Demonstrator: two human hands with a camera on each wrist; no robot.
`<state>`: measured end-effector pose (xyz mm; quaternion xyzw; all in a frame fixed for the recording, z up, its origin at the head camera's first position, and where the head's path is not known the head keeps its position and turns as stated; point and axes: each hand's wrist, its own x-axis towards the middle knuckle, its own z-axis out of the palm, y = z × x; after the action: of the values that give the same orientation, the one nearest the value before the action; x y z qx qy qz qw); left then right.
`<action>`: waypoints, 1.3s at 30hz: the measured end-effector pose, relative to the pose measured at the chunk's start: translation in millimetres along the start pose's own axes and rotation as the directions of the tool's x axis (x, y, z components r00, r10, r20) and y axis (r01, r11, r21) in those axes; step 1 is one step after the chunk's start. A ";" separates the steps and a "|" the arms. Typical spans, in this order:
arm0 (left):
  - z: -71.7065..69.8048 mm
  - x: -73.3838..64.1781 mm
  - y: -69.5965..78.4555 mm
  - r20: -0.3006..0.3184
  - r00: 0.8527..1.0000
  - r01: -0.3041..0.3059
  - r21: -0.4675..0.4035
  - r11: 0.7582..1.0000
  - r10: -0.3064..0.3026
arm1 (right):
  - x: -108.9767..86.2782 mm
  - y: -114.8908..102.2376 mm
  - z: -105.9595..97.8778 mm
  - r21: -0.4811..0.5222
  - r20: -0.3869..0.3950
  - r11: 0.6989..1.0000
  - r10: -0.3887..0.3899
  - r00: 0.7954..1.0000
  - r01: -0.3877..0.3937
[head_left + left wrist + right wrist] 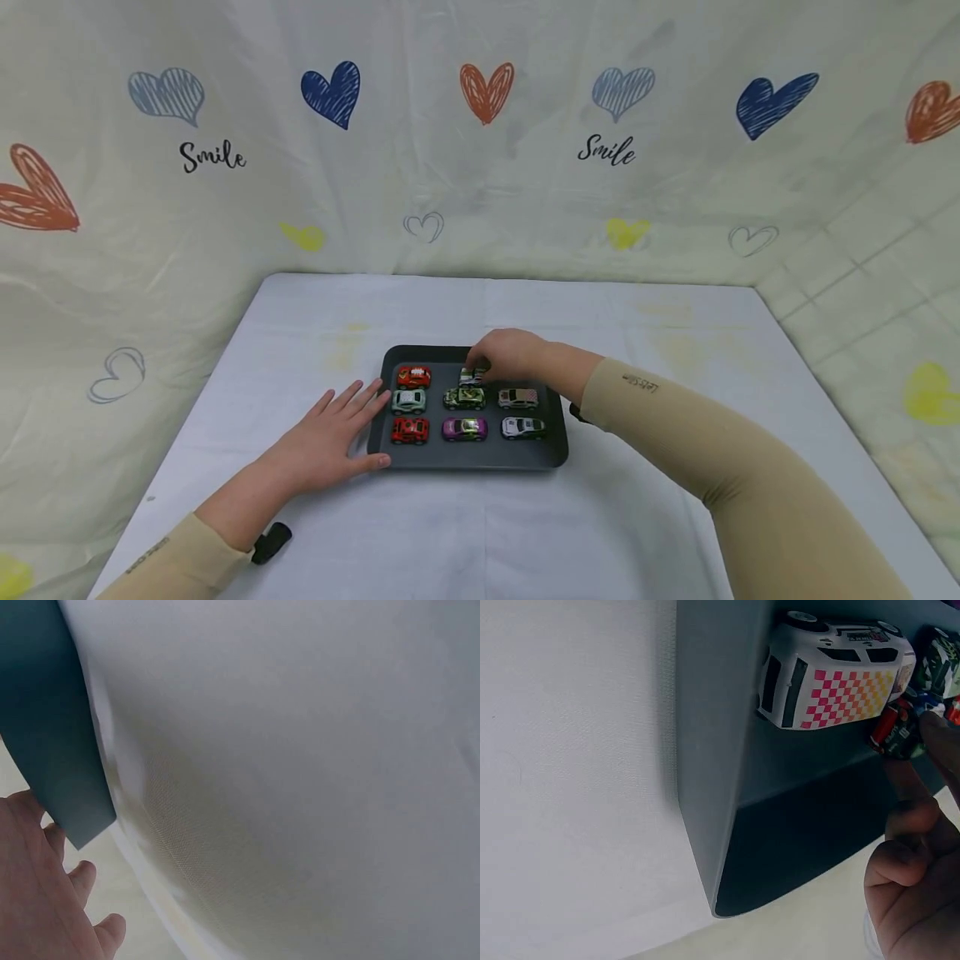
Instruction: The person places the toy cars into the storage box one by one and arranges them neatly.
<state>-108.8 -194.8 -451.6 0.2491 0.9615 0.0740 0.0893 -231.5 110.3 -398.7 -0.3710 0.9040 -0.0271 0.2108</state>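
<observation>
A dark grey tray (pixel 472 457) carries several small toy cars laid out in rows. My right hand (pixel 512 353) pinches a toy car (pixel 471 377) at the middle of the back row; its fingers partly cover that car. The right wrist view shows the dark-and-red end of this toy car (pixel 897 729) at the fingertips, with a checkered toy car (pixel 844 694) close by. My left hand (pixel 324 442) lies with its fingers spread at the tray's left edge. In the left wrist view, those fingers (pixel 84 881) are beside the tray wall (pixel 56 735).
A red car (pixel 413 377) stands in the tray's back left, with a camouflage car (pixel 464 398) just in front of the held one. White cloth covers the table (pixel 480 533). Behind it hangs a backdrop (pixel 525 192) printed with hearts.
</observation>
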 end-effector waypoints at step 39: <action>-3.3 -1.5 2.3 -0.012 1.000 0.003 -0.020 1.000 -0.004 | 8.0 -3.5 -12.4 -0.016 -0.065 0.999 -0.052 0.997 0.051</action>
<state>-107.1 -193.8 -447.7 0.2461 0.9616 0.0852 0.0863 -239.3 101.0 -389.6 -0.3947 0.9007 -0.0381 0.1775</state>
